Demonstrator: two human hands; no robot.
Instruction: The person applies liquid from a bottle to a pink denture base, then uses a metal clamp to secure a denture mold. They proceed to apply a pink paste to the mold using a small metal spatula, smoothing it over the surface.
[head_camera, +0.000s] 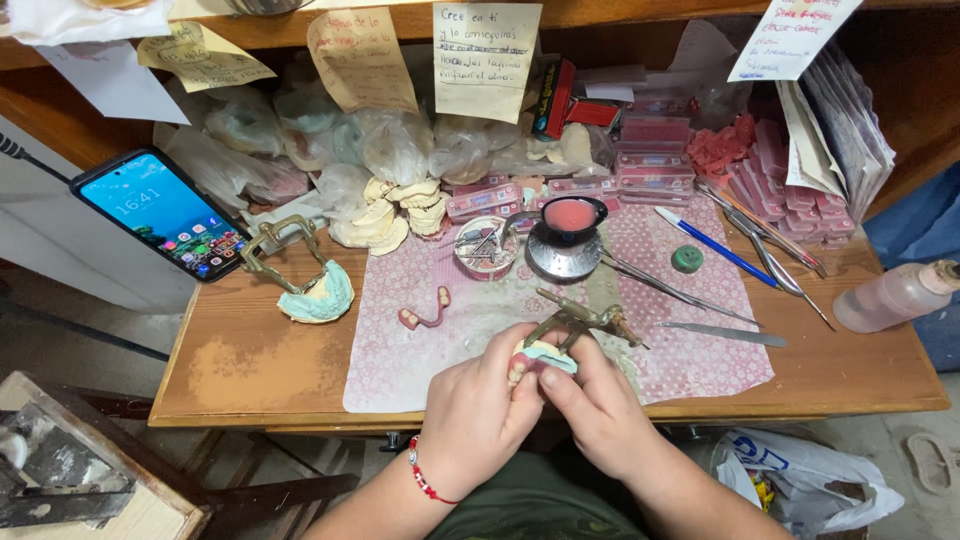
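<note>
My left hand (475, 410) and my right hand (600, 405) together hold a small dental model (545, 355), pale green plaster with pink wax and teeth, mounted in a brass hinged articulator (590, 322). They hold it just above the near edge of the pink patterned cloth (690, 360). My left wrist wears a red bead bracelet (428, 482). A loose pink partial denture (425, 315) lies on the cloth to the left of my hands.
A second brass articulator with a green cast (305, 285) sits on the wooden table (250, 365) beside a lit phone (165, 212). Behind are a black bowl of pink wax (572, 215), metal instruments (725, 333), a blue pen (715, 245), a bottle (895, 295), and bagged plaster casts (395, 150).
</note>
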